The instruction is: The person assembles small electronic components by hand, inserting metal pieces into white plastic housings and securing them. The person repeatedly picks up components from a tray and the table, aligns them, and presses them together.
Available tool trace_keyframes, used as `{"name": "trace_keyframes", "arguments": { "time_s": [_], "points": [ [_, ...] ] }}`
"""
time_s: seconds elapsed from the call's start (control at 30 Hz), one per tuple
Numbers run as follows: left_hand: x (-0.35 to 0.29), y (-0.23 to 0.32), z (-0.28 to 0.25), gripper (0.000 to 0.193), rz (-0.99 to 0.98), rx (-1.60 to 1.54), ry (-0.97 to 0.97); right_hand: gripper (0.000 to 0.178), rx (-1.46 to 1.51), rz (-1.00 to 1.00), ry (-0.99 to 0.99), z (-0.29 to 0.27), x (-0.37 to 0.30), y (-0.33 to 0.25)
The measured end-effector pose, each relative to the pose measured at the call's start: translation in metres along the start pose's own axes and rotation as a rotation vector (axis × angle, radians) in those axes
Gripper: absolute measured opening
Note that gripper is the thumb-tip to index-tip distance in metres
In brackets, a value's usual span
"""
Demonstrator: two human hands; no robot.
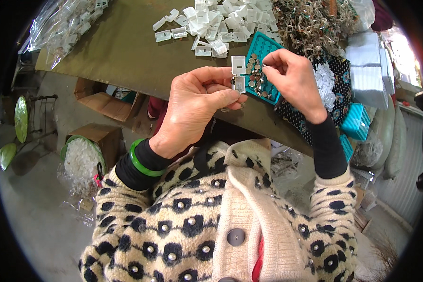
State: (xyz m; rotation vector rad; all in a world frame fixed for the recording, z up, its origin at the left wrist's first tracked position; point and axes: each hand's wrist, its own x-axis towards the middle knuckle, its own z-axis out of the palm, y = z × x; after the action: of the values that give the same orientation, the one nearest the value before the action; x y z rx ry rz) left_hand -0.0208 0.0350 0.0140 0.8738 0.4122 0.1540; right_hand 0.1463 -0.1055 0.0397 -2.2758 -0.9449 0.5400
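Observation:
Between the thumb and fingers of my left hand (pixel 188 101) is a small white plastic case (pixel 238 66), its lid swung up and its lower half toward me. A green bangle (pixel 141 162) circles that wrist. My right hand (pixel 293 80) hovers over the right side of a teal tray (pixel 264 43), thumb and forefinger pinched together. A tiny light speck shows at their tips, too small to name. Several small round metal discs (pixel 252 70), like button cells, lie in the tray just beyond the case.
White plastic cases (pixel 216 23) are heaped at the table's far side. Tangled wires (pixel 310 23) lie at the far right. Small white pieces (pixel 324 82) rest on a dark patterned cloth. White stacked trays (pixel 366 66) and teal baskets (pixel 356 121) stand right. A bagged bucket (pixel 82 157) sits lower left.

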Motion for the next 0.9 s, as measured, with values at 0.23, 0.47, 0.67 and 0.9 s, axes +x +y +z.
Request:
{"name": "trace_keyframes", "arguments": {
  "time_s": [0.23, 0.47, 0.67, 0.9],
  "points": [
    [-0.002, -0.004, 0.006, 0.031, -0.07, 0.007, 0.026, 0.024, 0.093, -0.512, 0.447, 0.046, -0.048, -0.024],
    [-0.01, -0.007, 0.014, 0.033, -0.081, 0.06, 0.021, 0.026, 0.043, -0.561, 0.504, 0.055, -0.056, -0.014],
    [-0.011, -0.007, 0.022, 0.033, -0.05, 0.003, 0.021, 0.022, 0.105, -0.538, 0.602, 0.048, -0.066, -0.012],
    [-0.011, -0.01, 0.026, 0.031, -0.071, 0.067, -0.004, 0.019, 0.059, -0.563, 0.508, 0.043, -0.069, -0.008]
  ]
}}
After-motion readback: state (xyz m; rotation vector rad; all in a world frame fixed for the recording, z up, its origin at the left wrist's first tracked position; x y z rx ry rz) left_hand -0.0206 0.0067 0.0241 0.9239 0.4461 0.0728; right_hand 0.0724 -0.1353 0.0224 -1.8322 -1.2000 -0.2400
